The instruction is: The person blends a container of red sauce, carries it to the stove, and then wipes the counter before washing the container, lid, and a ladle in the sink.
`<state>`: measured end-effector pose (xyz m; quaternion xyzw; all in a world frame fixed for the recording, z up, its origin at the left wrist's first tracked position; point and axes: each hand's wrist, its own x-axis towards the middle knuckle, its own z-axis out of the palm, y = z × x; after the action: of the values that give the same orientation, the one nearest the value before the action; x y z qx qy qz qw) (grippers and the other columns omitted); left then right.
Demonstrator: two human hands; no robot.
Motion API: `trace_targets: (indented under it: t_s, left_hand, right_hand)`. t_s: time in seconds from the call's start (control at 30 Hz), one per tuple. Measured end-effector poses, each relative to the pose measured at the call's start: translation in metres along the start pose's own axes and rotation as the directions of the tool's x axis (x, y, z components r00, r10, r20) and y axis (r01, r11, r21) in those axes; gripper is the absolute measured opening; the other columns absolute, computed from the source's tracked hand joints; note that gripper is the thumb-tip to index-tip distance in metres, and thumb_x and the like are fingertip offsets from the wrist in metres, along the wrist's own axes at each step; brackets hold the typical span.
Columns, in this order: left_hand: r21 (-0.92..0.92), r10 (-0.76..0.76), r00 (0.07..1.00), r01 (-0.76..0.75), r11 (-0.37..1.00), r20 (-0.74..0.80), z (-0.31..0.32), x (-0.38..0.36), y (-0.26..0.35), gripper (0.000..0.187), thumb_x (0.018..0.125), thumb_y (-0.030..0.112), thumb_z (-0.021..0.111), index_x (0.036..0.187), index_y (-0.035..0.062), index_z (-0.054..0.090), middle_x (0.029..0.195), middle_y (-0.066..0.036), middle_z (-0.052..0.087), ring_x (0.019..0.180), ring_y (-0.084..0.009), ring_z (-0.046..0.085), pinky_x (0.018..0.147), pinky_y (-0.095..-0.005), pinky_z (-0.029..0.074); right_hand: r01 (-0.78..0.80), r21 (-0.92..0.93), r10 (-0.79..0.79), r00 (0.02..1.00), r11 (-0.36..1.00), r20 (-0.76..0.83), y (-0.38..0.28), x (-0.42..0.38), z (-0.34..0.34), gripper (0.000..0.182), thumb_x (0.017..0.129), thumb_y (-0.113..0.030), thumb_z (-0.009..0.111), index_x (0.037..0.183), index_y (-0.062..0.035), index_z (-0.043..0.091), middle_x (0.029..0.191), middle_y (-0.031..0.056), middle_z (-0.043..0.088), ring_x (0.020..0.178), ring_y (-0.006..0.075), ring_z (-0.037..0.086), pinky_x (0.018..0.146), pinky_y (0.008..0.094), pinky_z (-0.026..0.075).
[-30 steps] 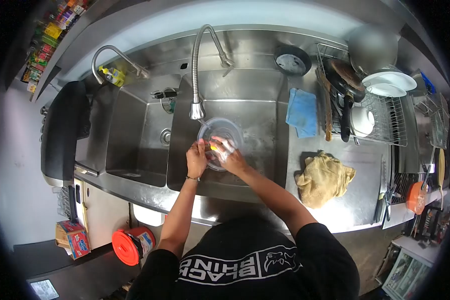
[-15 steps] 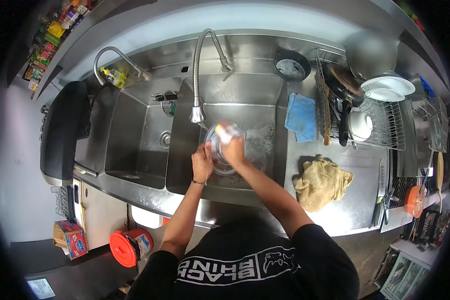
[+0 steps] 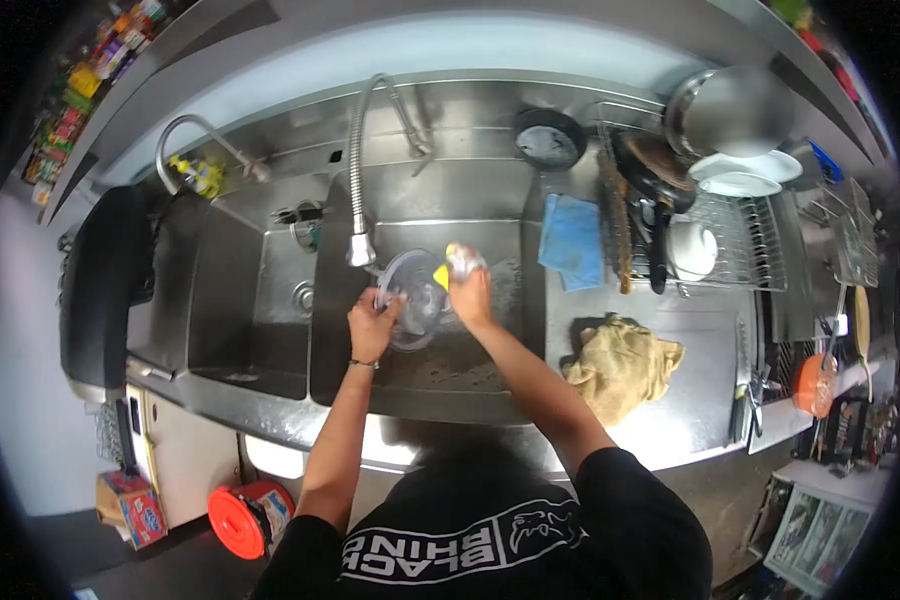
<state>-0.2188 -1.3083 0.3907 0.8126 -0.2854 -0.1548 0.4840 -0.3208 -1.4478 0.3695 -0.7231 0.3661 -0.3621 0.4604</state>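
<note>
In the right-hand sink basin (image 3: 440, 385), my left hand (image 3: 372, 328) grips the near left rim of a clear round bowl (image 3: 420, 310), which is tilted. My right hand (image 3: 473, 298) is closed around a yellow sponge (image 3: 460, 262) covered in white suds, just right of the bowl and apart from it. Close above the bowl's left edge hangs the spray head of a flexible steel faucet (image 3: 361, 250). Suds and water wet the basin floor.
Right of the basin lie a blue cloth (image 3: 572, 242) and a crumpled tan towel (image 3: 625, 368). A dish rack (image 3: 760, 270) holds pans and white dishes. A black pan (image 3: 550, 140) sits at the back. A knife (image 3: 741, 380) lies near the right edge.
My right hand with the sponge has moved off the bowl to its right. My left hand has tilted the bowl. The whole view has shifted slightly.
</note>
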Motion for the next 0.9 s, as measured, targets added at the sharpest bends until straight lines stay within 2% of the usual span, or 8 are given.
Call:
trace_targets:
  t_s: [0.23, 0.37, 0.5, 0.57, 0.63, 0.7, 0.77, 0.9]
  left_hand:
    - [0.132, 0.231, 0.963, -0.249, 0.960, 0.140, 0.000, 0.033, 0.022, 0.016, 0.074, 0.009, 0.064, 0.076, -0.0002, 0.050, 0.068, -0.015, 0.056, 0.061, -0.0275, 0.055, 0.058, -0.0330, 0.043]
    - [0.066, 0.315, 0.916, -0.340, 0.938, 0.248, -0.006, 0.053, -0.001, 0.024, 0.078, 0.013, 0.062, 0.099, 0.0020, 0.059, 0.079, -0.015, 0.061, 0.071, -0.0289, 0.059, 0.067, -0.0335, 0.046]
    - [-0.173, 0.025, 0.944, 0.034, 0.984, 0.329, -0.022, 0.041, 0.023, 0.028, 0.085, 0.018, 0.059, 0.107, 0.0020, 0.059, 0.090, -0.008, 0.065, 0.070, -0.0102, 0.058, 0.065, -0.0268, 0.048]
    - [-0.227, -0.008, 0.944, 0.088, 0.970, 0.331, -0.027, 0.035, 0.019, 0.025, 0.086, 0.018, 0.058, 0.106, 0.0023, 0.060, 0.092, -0.005, 0.065, 0.074, -0.0057, 0.055, 0.065, -0.0214, 0.046]
    - [-0.413, 0.058, 0.909, 0.130, 0.901, 0.413, -0.035, 0.034, 0.013, 0.022, 0.086, 0.017, 0.057, 0.103, 0.0034, 0.061, 0.091, -0.004, 0.065, 0.076, -0.0053, 0.055, 0.067, -0.0201, 0.045]
    - [-0.424, 0.090, 0.916, 0.094, 0.901, 0.392, -0.042, 0.037, 0.003, 0.022, 0.087, 0.015, 0.057, 0.105, 0.0040, 0.060, 0.089, -0.002, 0.065, 0.079, -0.0062, 0.056, 0.072, -0.0202, 0.044]
    - [-0.293, 0.158, 0.906, -0.040, 0.955, 0.392, -0.050, 0.041, -0.020, 0.031, 0.085, 0.009, 0.056, 0.116, 0.0033, 0.053, 0.104, -0.004, 0.061, 0.097, -0.0131, 0.054, 0.083, -0.0256, 0.041]
    - [0.040, 0.311, 0.945, -0.316, 0.948, 0.101, -0.051, 0.035, -0.037, 0.040, 0.083, 0.019, 0.059, 0.120, 0.0063, 0.050, 0.117, -0.007, 0.054, 0.112, -0.0156, 0.045, 0.091, -0.0296, 0.036]
  right_hand:
    - [0.076, -0.324, -0.259, 0.780, 0.943, -0.570, -0.001, 0.186, -0.092, 0.033, 0.079, -0.019, 0.054, 0.103, 0.0028, 0.049, 0.097, 0.0256, 0.053, 0.095, 0.0403, 0.050, 0.082, 0.0452, 0.038]
    - [0.031, -0.524, -0.305, 0.842, 0.851, -0.444, 0.011, 0.243, -0.120, 0.046, 0.080, -0.027, 0.055, 0.109, 0.0074, 0.046, 0.107, 0.0272, 0.051, 0.102, 0.0394, 0.047, 0.089, 0.0429, 0.037]
    - [0.009, -0.366, -0.071, 0.985, 0.931, -0.155, 0.005, 0.192, -0.106, 0.050, 0.080, -0.031, 0.058, 0.113, 0.0050, 0.048, 0.112, 0.0261, 0.050, 0.108, 0.0369, 0.046, 0.092, 0.0398, 0.037]
    - [0.235, -0.344, -0.253, 0.967, 0.909, -0.009, 0.028, 0.147, -0.071, 0.052, 0.079, -0.036, 0.061, 0.114, 0.0009, 0.051, 0.114, 0.0218, 0.052, 0.108, 0.0340, 0.048, 0.092, 0.0363, 0.038]
    - [-0.268, 0.245, 0.164, 0.913, 0.932, 0.374, 0.009, 0.090, -0.051, 0.058, 0.081, -0.039, 0.060, 0.123, -0.0016, 0.045, 0.122, 0.0143, 0.050, 0.114, 0.0277, 0.046, 0.094, 0.0345, 0.036]
    - [-0.477, 0.379, 0.146, 0.753, 0.793, 0.642, 0.018, 0.054, -0.033, 0.059, 0.082, -0.043, 0.058, 0.125, -0.0042, 0.045, 0.124, 0.0106, 0.049, 0.113, 0.0223, 0.047, 0.091, 0.0324, 0.038]
    - [-0.169, 0.121, 0.093, 0.877, 0.978, 0.472, 0.022, 0.029, -0.009, 0.046, 0.079, -0.035, 0.065, 0.113, -0.0063, 0.055, 0.114, 0.0089, 0.056, 0.103, 0.0174, 0.051, 0.086, 0.0288, 0.041]
    - [-0.095, 0.300, -0.089, 0.834, 0.949, 0.544, 0.003, 0.013, -0.004, 0.024, 0.077, -0.010, 0.067, 0.100, -0.0069, 0.062, 0.088, 0.0034, 0.065, 0.079, 0.0127, 0.058, 0.075, 0.0245, 0.044]
